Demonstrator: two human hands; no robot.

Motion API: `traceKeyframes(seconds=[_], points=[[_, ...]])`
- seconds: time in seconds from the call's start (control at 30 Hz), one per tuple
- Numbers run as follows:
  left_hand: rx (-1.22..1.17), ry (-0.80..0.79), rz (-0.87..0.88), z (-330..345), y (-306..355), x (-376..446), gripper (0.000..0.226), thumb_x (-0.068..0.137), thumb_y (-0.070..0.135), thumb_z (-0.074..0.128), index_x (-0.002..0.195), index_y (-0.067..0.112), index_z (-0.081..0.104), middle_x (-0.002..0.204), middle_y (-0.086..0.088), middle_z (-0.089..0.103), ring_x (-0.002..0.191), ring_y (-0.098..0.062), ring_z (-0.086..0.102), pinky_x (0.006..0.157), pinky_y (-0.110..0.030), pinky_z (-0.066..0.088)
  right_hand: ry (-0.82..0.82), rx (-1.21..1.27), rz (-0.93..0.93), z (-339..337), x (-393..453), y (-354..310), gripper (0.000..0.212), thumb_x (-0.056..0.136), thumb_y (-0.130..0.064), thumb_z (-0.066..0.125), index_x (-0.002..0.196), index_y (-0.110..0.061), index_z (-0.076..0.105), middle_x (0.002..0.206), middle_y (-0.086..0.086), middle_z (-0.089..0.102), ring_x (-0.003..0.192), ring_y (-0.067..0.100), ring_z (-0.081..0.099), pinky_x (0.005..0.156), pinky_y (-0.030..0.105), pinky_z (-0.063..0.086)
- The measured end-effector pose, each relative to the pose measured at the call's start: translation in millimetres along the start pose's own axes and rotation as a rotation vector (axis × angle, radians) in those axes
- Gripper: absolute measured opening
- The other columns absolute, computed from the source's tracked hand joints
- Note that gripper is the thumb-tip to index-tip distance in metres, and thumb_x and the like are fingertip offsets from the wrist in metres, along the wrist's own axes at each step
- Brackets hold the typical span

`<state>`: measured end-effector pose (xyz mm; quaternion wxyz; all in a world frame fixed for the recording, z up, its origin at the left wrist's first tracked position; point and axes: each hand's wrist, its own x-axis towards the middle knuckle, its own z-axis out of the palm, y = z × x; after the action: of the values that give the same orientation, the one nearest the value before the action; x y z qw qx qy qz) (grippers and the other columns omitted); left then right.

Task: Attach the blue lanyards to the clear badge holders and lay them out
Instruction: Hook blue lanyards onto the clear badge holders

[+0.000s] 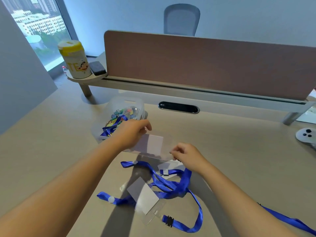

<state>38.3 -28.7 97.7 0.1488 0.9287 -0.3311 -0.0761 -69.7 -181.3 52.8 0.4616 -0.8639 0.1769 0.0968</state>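
A clear badge holder with a white card inside is held above the desk between both hands. My left hand grips its far left edge, and my right hand pinches its near right corner. Below them on the desk lie tangled blue lanyards. A second clear badge holder with a white card lies near me, with a lanyard's black clip at its bottom corner. A third holder lies partly hidden under my right hand. Another blue lanyard trails off at the lower right.
A clear plastic box of coloured clips and more lanyards sits behind my left hand. A brown divider panel on a raised shelf runs across the back. A wipes canister stands at the shelf's left end. A white controller lies at the right.
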Motion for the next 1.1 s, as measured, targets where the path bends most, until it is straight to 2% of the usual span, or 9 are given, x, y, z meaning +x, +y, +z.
traceKeyframes(seconds=[0.1,0.27,0.43,0.6,0.67,0.77,0.87,1.0,1.1], points=[[-0.083,0.01,-0.067,0.9,-4.5,-0.7,0.027,0.094,0.013,0.039,0.119,0.014,0.051,0.128,-0.01,0.055,0.113,-0.024,0.051,0.087,-0.027,0.046,0.052,0.099,-0.029,-6.7,-3.5,-8.4,0.021,0.091,-0.014,0.05,0.071,-0.017,0.054,0.065,-0.004,0.053,0.059,0.007,0.048,0.062,0.021,0.041],[-0.333,0.138,-0.139,7.1,2.8,-2.8,0.04,0.089,0.018,0.051,0.127,0.009,0.044,0.131,-0.01,0.053,0.119,-0.024,0.05,0.097,-0.034,0.042,0.104,0.267,-0.055,-16.8,-7.5,-29.1,0.026,0.091,-0.011,0.051,0.068,-0.021,0.054,0.064,-0.003,0.057,0.049,0.008,0.042,0.042,0.007,0.037],[-0.426,0.29,0.055,8.4,27.8,-8.7,0.036,0.087,0.02,0.054,0.121,0.01,0.05,0.121,-0.008,0.059,0.102,-0.01,0.05,0.088,-0.022,0.038,0.134,0.411,-0.081,-21.1,-8.4,-47.2,0.023,0.091,-0.012,0.051,0.069,-0.017,0.058,0.063,-0.001,0.058,0.035,0.0,0.041,0.036,0.005,0.034],[-0.2,0.333,0.198,8.2,35.1,-8.5,0.031,0.088,0.023,0.053,0.115,0.011,0.059,0.114,-0.008,0.066,0.101,-0.019,0.06,0.081,-0.023,0.042,0.174,0.468,-0.081,-24.6,-13.2,-56.0,0.027,0.092,-0.01,0.049,0.068,-0.016,0.059,0.065,0.0,0.059,0.047,0.008,0.038,0.036,0.006,0.033],[-0.049,0.421,0.299,2.9,35.6,-8.0,0.023,0.083,0.02,0.058,0.1,0.008,0.068,0.095,-0.01,0.074,0.085,-0.025,0.068,0.072,-0.031,0.053,0.175,0.445,-0.091,-26.1,-15.9,-59.4,0.024,0.091,-0.011,0.05,0.071,-0.015,0.06,0.066,-0.001,0.061,0.048,0.008,0.038,0.037,0.005,0.034],[0.136,0.529,0.408,-9.0,37.0,-5.6,0.011,0.066,0.016,0.075,0.074,0.008,0.073,0.064,-0.008,0.075,0.055,-0.022,0.069,0.051,-0.029,0.056,0.189,0.385,-0.136,-32.1,-18.6,-67.9,0.021,0.091,-0.013,0.051,0.073,-0.015,0.061,0.066,-0.005,0.061,0.05,0.008,0.039,0.041,0.007,0.036],[0.224,0.517,0.479,-28.7,42.0,-3.5,0.02,0.054,0.015,0.085,0.068,0.009,0.073,0.059,-0.006,0.074,0.049,-0.021,0.068,0.048,-0.027,0.055,0.229,0.297,-0.204,-43.3,-20.1,-81.0,0.023,0.09,-0.012,0.052,0.069,-0.014,0.061,0.065,-0.006,0.06,0.051,0.004,0.043,0.051,0.013,0.036],[0.281,0.516,0.534,-54.5,47.1,0.9,0.022,0.049,0.013,0.087,0.065,0.011,0.071,0.058,-0.004,0.073,0.049,-0.02,0.067,0.047,-0.024,0.053,0.286,0.212,-0.277,-59.3,-22.1,-101.3,0.032,0.089,-0.012,0.053,0.058,-0.021,0.056,0.061,-0.007,0.056,0.051,0.002,0.046,0.045,0.004,0.037],[0.335,0.552,0.565,-70.4,50.0,4.7,0.023,0.049,0.015,0.087,0.064,0.01,0.07,0.057,-0.005,0.072,0.048,-0.019,0.066,0.049,-0.024,0.054,0.32,0.167,-0.323,-70.1,-23.4,-116.2,0.034,0.09,-0.012,0.051,0.058,-0.021,0.055,0.06,-0.007,0.055,0.055,0.004,0.045,0.052,0.011,0.04]])
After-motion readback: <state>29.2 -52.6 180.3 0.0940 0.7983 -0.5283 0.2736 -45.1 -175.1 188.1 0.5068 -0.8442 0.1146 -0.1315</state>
